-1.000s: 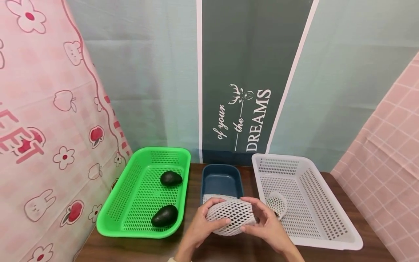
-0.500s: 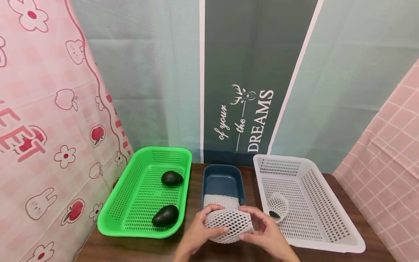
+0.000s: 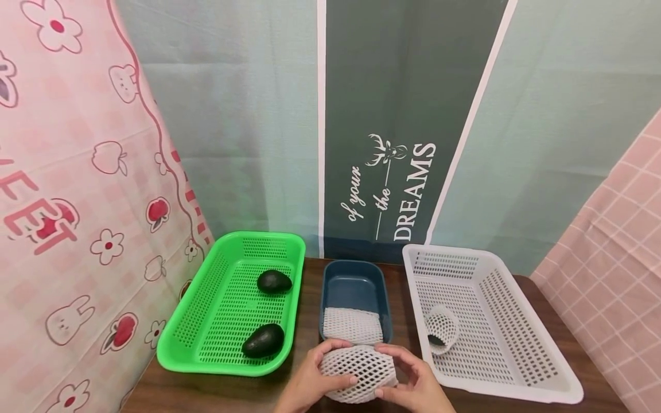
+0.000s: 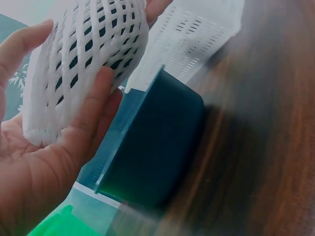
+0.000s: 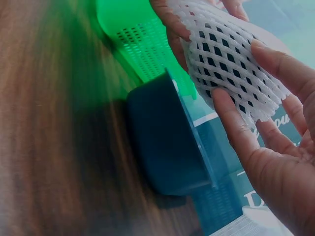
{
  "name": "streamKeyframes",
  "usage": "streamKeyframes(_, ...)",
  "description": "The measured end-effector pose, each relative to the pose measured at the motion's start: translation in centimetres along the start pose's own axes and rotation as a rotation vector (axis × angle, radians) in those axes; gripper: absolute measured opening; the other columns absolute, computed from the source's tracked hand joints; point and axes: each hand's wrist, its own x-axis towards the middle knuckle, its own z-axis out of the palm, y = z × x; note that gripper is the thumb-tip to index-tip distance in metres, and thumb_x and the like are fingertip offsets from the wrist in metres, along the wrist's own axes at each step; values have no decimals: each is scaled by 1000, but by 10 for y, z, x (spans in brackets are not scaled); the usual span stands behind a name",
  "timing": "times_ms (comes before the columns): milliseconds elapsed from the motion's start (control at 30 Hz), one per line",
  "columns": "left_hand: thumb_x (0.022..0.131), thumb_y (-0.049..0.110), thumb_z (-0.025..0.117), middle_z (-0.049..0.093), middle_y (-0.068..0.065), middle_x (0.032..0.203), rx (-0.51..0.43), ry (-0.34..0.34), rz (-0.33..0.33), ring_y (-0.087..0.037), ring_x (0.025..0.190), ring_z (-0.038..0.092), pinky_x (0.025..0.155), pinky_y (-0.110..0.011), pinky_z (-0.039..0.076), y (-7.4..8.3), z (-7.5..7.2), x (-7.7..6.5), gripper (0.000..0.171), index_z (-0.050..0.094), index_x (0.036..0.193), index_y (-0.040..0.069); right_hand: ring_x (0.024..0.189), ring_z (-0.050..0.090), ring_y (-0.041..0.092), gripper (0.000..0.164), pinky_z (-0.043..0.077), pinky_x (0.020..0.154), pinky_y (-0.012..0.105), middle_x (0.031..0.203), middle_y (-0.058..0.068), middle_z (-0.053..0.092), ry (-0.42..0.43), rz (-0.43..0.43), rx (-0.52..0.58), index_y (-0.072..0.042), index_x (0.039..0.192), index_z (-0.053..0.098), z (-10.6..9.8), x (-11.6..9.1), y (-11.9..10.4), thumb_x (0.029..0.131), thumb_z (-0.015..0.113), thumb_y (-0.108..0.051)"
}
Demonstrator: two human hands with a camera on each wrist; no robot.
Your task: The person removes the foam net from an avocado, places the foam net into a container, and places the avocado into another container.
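Observation:
Both hands hold an avocado in a white foam net (image 3: 357,373) near the table's front edge; its dark skin shows through the mesh. My left hand (image 3: 316,376) grips one end, thumb on the near side and fingers on the far side. At the other end, my right hand (image 3: 413,378) pinches the net's gathered edge between thumb and fingers. In the right wrist view the netted avocado (image 5: 224,59) spans the space between both hands. Just beyond the hands, flat foam nets (image 3: 353,325) lie in a dark blue bin (image 3: 356,269).
To the left, a green basket (image 3: 175,344) holds two bare dark avocados, one avocado (image 3: 274,281) at the back and another avocado (image 3: 263,341) nearer. A white basket (image 3: 537,396) on the right contains another netted avocado (image 3: 442,328). Fabric curtains (image 3: 258,115) surround the brown table (image 3: 315,275).
Both hands have moved toward the front edge with the netted avocado, uncovering more of the foam nets in the blue bin. The view has shifted slightly.

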Motion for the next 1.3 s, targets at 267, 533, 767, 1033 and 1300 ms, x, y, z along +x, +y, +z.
streamKeyframes(267, 73, 11, 72, 60, -10, 97, -10, -29, -111, -23, 85, 56, 71, -29, 46, -9, -3, -7, 43, 56, 113, 11, 103, 50, 23, 56, 48, 72, 43, 121, 15, 48, 39, 62, -41, 2, 124, 46, 0, -7, 20, 73, 68, 4)
streamKeyframes(533, 70, 12, 75, 61, -8, 95, -35, -15, -222, -22, 84, 57, 71, -29, 46, -22, -4, -14, 43, 58, 110, 11, 100, 53, 19, 54, 46, 78, 32, 116, 8, 55, 66, 37, -132, 7, 119, 48, -1, -13, 41, 70, 70, 3)
streamKeyframes(767, 69, 13, 76, 61, -3, 94, 56, 7, -261, -18, 82, 56, 71, -25, 44, -31, -6, -15, 44, 58, 109, 9, 101, 53, 18, 51, 43, 81, 28, 115, 3, 56, 1, -41, -115, 9, 119, 46, -7, -14, 61, 73, 67, 6)
streamKeyframes(1033, 68, 13, 77, 61, -3, 94, 68, 15, -250, -18, 82, 56, 69, -24, 44, -42, -7, -18, 42, 60, 106, 9, 103, 52, 16, 50, 39, 86, 24, 118, -1, 53, -130, -165, -89, 4, 121, 47, -18, -12, 81, 74, 60, 15)
streamKeyframes(1300, 68, 18, 77, 61, 0, 93, 146, 38, -241, -15, 83, 55, 71, -23, 41, -47, -9, -17, 43, 61, 107, 10, 101, 54, 16, 49, 41, 83, 25, 117, -4, 54, -136, -123, -15, -3, 122, 49, -19, -12, 90, 77, 57, 14)
